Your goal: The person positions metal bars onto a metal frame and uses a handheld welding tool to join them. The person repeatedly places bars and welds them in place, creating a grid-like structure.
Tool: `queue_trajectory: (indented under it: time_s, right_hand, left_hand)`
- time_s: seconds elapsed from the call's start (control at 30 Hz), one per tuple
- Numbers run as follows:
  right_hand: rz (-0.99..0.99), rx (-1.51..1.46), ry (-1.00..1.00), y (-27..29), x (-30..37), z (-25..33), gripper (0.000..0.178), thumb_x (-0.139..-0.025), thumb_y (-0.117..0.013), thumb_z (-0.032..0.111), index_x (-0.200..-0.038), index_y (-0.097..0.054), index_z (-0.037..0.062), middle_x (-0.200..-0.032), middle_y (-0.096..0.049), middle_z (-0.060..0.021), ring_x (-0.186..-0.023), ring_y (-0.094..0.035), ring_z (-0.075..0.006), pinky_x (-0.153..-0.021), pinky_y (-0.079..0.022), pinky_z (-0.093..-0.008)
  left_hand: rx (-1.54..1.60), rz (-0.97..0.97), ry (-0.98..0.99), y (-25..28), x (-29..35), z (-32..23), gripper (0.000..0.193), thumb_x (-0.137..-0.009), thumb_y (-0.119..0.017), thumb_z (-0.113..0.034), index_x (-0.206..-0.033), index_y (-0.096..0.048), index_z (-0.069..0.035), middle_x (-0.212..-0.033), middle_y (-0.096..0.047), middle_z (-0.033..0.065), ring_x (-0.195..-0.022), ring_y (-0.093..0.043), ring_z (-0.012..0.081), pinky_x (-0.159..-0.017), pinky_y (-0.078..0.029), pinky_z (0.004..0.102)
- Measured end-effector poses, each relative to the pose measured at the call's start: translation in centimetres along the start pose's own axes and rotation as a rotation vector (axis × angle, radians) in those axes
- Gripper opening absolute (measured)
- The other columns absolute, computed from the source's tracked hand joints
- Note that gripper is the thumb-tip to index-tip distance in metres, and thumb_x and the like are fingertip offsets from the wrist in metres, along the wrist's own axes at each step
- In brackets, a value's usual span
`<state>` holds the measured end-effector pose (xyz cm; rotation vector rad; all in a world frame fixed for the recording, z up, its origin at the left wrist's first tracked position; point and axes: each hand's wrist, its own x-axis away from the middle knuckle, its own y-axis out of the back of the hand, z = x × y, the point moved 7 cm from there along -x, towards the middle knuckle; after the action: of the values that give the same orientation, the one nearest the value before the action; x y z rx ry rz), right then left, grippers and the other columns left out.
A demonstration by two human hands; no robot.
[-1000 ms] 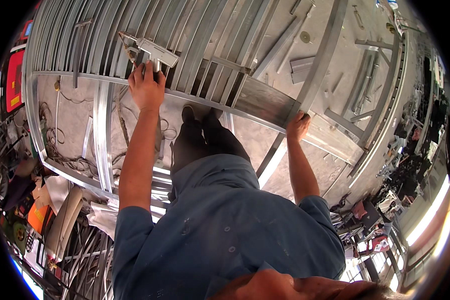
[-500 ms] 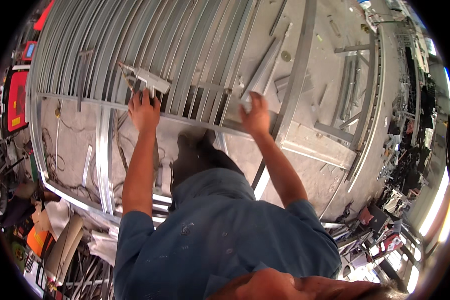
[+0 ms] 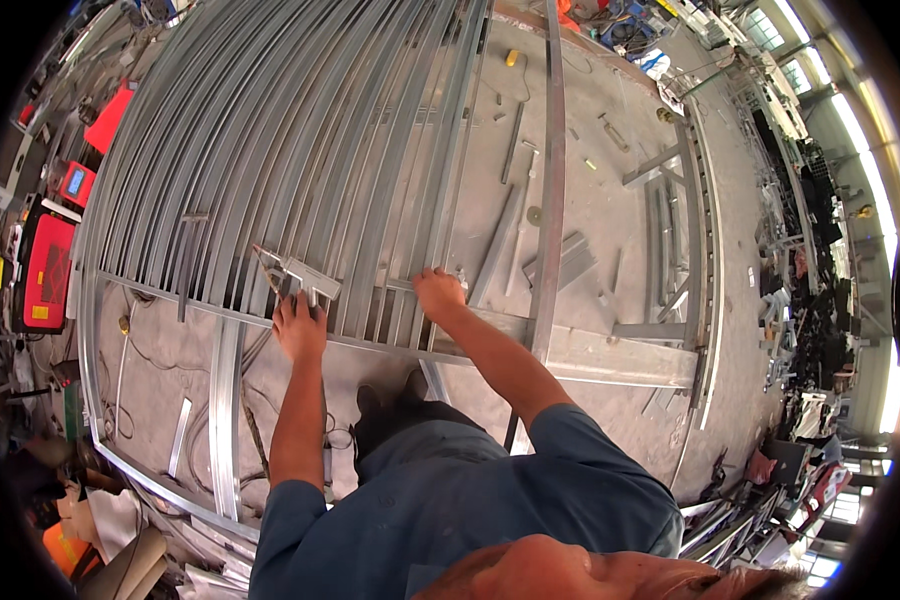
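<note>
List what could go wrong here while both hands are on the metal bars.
The right hand rests among closely spaced grey metal bars, so fingers could get pinched if a bar shifts. The left hand presses a metal square on the bars; it could slip and throw off the alignment. Loose offcuts and cables on the floor may trip the person.

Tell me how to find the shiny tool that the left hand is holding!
Find the big grid of grey metal bars on the floor. The left hand presses a metal square on its near edge. It alone is L-shaped, lying crosswise over the bars.
</note>
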<state>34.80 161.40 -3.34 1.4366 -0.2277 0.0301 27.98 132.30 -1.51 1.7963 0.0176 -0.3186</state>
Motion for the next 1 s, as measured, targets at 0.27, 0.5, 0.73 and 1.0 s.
queue_trajectory:
  time_s: [0.27, 0.5, 0.73, 1.0]
  right_hand:
    - [-0.058, -0.118, 0.052, 9.6, -0.6, 3.7, 0.025, -0.08, -0.069, 0.018, -0.103, -0.066, 0.0076, -0.108, -0.066, -0.0133, -0.106, -0.065, -0.0356, -0.083, -0.057, -0.0503]
    - [-0.025, -0.238, -0.11, 10.4, 5.8, -2.1, 0.025, -0.082, -0.067, 0.02, -0.105, -0.067, 0.0101, -0.106, -0.066, -0.0132, -0.102, -0.065, -0.037, -0.083, -0.056, -0.0507]
    - [0.093, -0.283, -0.165, 2.8, 10.8, -3.7, 0.024, -0.082, -0.068, 0.019, -0.105, -0.067, 0.0108, -0.11, -0.065, -0.0118, -0.108, -0.063, -0.0363, -0.09, -0.054, -0.0496]
    - [0.129, -0.32, -0.12, 1.3, 9.3, 1.5, 0.042, -0.082, -0.073, 0.029, -0.116, -0.063, 0.0066, -0.12, -0.062, -0.0202, -0.115, -0.059, -0.0404, -0.094, -0.051, -0.0518]
  left_hand:
    - [0.028, 0.005, 0.006, 1.4, -0.1, 1.1, 0.047, -0.085, -0.069, -0.035, -0.128, -0.063, -0.017, -0.134, -0.057, 0.0079, -0.127, -0.05, 0.0352, -0.1, -0.044, 0.0536]
    - [-0.049, 0.059, 0.069, 0.9, 0.0, 1.5, 0.047, -0.086, -0.067, -0.036, -0.129, -0.063, -0.019, -0.136, -0.056, 0.008, -0.127, -0.05, 0.034, -0.099, -0.045, 0.0558]
    - [-0.003, 0.024, 0.032, 0.3, 0.3, 0.6, 0.049, -0.088, -0.067, -0.037, -0.132, -0.063, -0.019, -0.138, -0.057, 0.0075, -0.129, -0.05, 0.0326, -0.102, -0.044, 0.0535]
    - [0.038, 0.072, 0.024, 0.7, -0.6, 1.1, 0.058, -0.081, -0.071, -0.039, -0.133, -0.058, -0.016, -0.137, -0.052, 0.0145, -0.127, -0.049, 0.0366, -0.103, -0.043, 0.0524]
